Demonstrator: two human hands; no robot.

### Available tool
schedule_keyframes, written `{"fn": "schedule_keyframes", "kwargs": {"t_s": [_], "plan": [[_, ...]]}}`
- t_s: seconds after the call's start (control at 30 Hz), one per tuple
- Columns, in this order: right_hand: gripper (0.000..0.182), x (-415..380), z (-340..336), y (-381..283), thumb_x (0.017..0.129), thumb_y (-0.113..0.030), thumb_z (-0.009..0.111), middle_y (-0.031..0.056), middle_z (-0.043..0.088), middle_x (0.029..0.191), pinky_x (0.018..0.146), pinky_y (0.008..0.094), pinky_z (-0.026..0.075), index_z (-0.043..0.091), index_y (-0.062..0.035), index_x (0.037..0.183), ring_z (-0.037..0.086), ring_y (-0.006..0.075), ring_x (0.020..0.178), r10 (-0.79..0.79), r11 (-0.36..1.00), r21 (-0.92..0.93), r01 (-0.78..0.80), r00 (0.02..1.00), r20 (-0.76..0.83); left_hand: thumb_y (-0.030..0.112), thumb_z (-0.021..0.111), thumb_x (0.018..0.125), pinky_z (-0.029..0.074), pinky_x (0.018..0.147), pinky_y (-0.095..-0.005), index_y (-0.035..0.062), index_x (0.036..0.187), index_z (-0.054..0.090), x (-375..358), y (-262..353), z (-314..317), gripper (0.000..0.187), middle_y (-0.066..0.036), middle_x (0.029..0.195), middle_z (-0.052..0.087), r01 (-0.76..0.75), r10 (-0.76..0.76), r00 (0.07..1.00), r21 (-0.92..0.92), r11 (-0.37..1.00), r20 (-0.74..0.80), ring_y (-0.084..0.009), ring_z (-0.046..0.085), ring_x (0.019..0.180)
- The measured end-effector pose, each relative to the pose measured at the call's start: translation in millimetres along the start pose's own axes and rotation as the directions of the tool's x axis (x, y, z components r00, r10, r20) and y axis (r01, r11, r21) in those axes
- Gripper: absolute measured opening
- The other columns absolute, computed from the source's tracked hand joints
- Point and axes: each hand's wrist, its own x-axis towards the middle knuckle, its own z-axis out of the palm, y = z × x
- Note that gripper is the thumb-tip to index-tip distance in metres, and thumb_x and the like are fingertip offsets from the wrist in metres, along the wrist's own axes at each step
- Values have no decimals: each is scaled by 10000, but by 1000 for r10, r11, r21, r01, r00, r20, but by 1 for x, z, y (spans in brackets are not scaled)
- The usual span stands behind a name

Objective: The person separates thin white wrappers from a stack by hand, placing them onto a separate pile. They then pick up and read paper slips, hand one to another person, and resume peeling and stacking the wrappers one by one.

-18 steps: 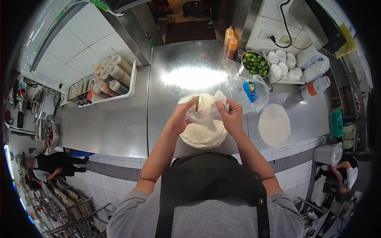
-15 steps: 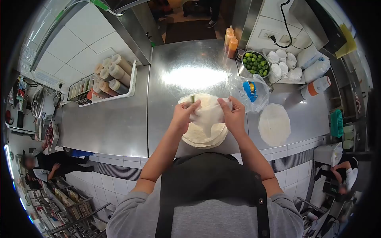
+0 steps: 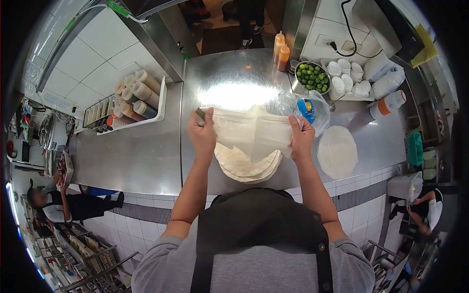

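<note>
Left fingers [image 3: 209, 117] and right fingers [image 3: 295, 125] pinch the translucent sheet [image 3: 244, 129], now spread wider (above stacked flatbreads [image 3: 246, 170]).

Shines as smooth, glossy metal on the long grey bench [image 3: 137, 161]; looks paper-like and translucent across the wide white sheet [image 3: 234, 129], matt on round cream flatbreads [image 3: 244, 168], shiny plastic on the crumpled clear bag [image 3: 321, 115].

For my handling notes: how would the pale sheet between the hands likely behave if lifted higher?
Probably floppy: the pale sheet sags between left hand and right hand. Likely light and easily torn, since it looks thin, with an uneven lower edge.
</note>
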Motion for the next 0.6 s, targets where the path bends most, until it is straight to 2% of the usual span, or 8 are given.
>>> {"fn": "schedule_keyframes", "kwargs": {"t_s": [0.1,0.17,0.3,0.43,0.6], "plan": [[323,3,-8,-8,925,-197,717,-86,454,537,333,226,271,518,-146,676,358,6,395,7,999,-35,-7,1000,-2,271,688,958,302,405,-219,55,827,580,10,3,-6,275,43,633,514,-7,7,1000,4,1000,-12,-23,428,486],[341,3,-13,-12,939,-198,707,-105,459,586,376,219,253,495,-172,673,352,-16,450,26,998,-65,-26,1000,6,270,694,954,300,403,-221,54,827,582,17,2,-9,275,43,633,517,-6,6,1000,2,1000,-21,-23,423,484],[371,7,-28,-12,933,-206,709,-86,430,531,334,228,258,472,-158,651,338,6,397,-8,999,-53,7,1000,-7,285,694,951,327,387,-243,22,863,600,25,-3,-10,293,17,605,519,-42,43,999,22,999,-32,-54,442,436],[378,8,-51,-16,934,-207,710,-85,429,543,341,230,249,469,-156,648,330,5,412,-15,998,-55,15,1000,-4,285,698,947,328,387,-246,19,841,598,27,1,-9,303,15,604,522,-2,1,999,32,999,39,-58,444,436],[388,5,-73,-43,928,-192,720,-87,441,573,404,217,273,463,-147,641,347,1,471,-24,994,-105,22,999,-24,285,711,938,329,402,-258,1,838,609,30,-5,-4,318,5,615,521,-64,57,997,166,984,51,-65,441,451]]}}
